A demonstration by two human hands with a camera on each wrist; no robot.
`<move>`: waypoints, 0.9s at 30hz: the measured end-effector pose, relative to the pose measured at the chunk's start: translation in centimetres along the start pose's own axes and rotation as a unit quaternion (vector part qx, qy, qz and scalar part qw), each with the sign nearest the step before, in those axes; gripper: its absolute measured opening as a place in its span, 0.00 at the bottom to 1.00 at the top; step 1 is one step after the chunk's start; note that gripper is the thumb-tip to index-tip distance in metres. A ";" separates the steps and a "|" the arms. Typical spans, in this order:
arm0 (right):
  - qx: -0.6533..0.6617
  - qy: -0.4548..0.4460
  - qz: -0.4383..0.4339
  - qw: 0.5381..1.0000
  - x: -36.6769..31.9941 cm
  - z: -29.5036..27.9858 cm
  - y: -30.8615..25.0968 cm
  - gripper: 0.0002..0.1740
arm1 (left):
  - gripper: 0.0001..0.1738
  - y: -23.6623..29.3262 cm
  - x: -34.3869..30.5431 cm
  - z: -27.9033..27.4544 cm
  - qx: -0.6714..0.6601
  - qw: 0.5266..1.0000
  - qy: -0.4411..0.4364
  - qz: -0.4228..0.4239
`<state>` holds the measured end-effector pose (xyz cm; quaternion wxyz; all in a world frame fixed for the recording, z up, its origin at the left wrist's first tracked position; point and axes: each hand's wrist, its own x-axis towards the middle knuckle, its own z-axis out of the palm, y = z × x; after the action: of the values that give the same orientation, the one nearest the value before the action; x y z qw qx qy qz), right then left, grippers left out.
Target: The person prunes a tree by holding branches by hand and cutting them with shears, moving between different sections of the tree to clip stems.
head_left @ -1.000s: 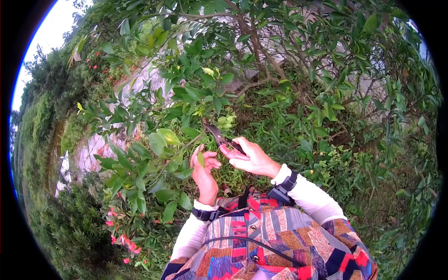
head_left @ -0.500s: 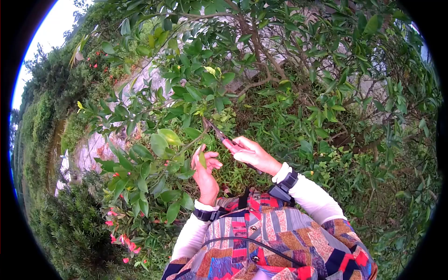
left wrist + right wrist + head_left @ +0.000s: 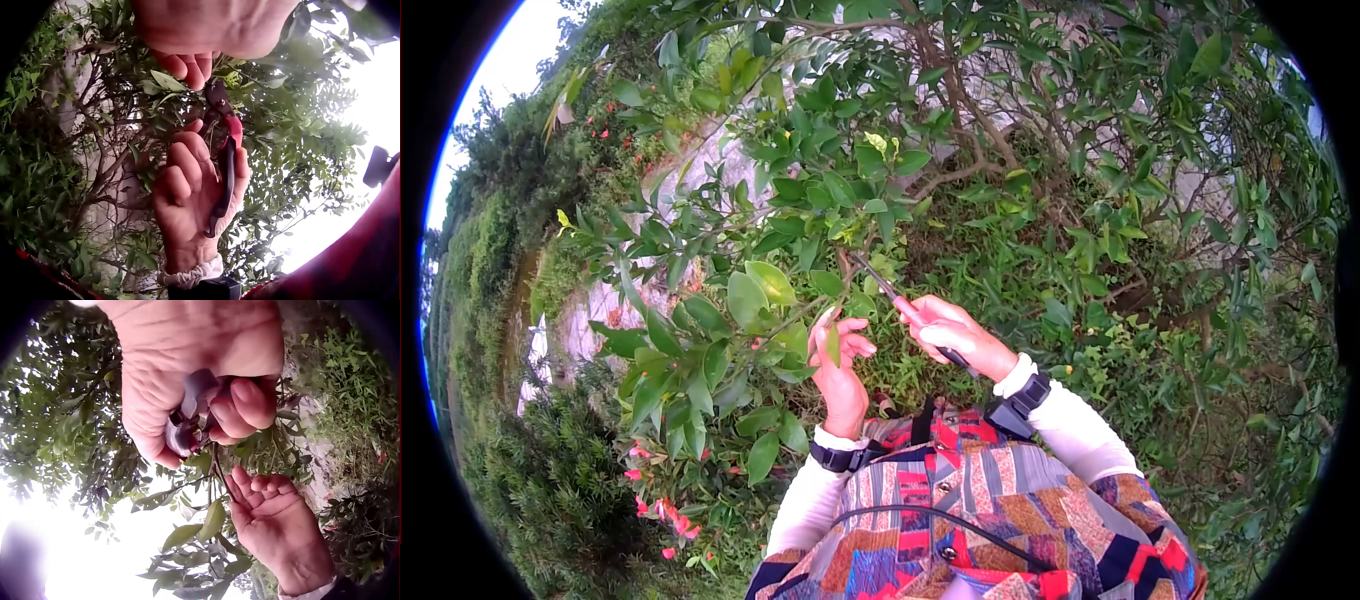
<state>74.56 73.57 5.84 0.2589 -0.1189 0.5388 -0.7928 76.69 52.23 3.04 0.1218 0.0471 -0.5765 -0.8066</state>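
The right hand [image 3: 962, 337] grips pruning shears [image 3: 907, 308] with red and black handles, their dark blades pointing up and left beside a leafy branch. In the left wrist view the shears [image 3: 231, 128] lie across the right palm [image 3: 190, 206], fingers curled. The left hand [image 3: 838, 380] is just left of and below the shears, palm up, a leaf in front of its fingers. From the right wrist view, a thin twig [image 3: 220, 472] runs between the thumb and forefinger of the left hand [image 3: 284, 534], which seem to pinch it; the other fingers bend loosely.
Leafy branches [image 3: 745, 300] spread left of the hands, and a thicker forked branch [image 3: 945, 85] stands beyond them. Pink flowers [image 3: 668, 515] show at lower left. Dense foliage [image 3: 1230, 400] fills the right side, with grass and pale ground behind the branches.
The right hand has turned and shifted slightly right, its shears now narrower in view with the handles angled down right. Nearby leaves have shifted a little; the left hand stays almost in place.
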 end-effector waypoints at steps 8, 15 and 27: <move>-0.347 0.067 -0.121 0.928 -1.9 -0.9 -0.4 0.31 | 0.30 1.3 -0.4 1.1 -0.021 0.999 -0.020 -0.015; -0.335 0.069 -0.158 0.926 -0.1 -1.3 0.9 0.34 | 0.30 1.6 -0.5 1.0 0.007 0.999 -0.031 -0.015; -0.333 0.034 -0.134 0.933 2.9 -0.9 0.2 0.32 | 0.31 0.7 0.1 -0.8 0.007 1.000 -0.006 -0.025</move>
<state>71.76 72.61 5.03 0.0770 -0.2423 0.7595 -0.5987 76.89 51.20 3.45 0.0974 0.0575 -0.5813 -0.8058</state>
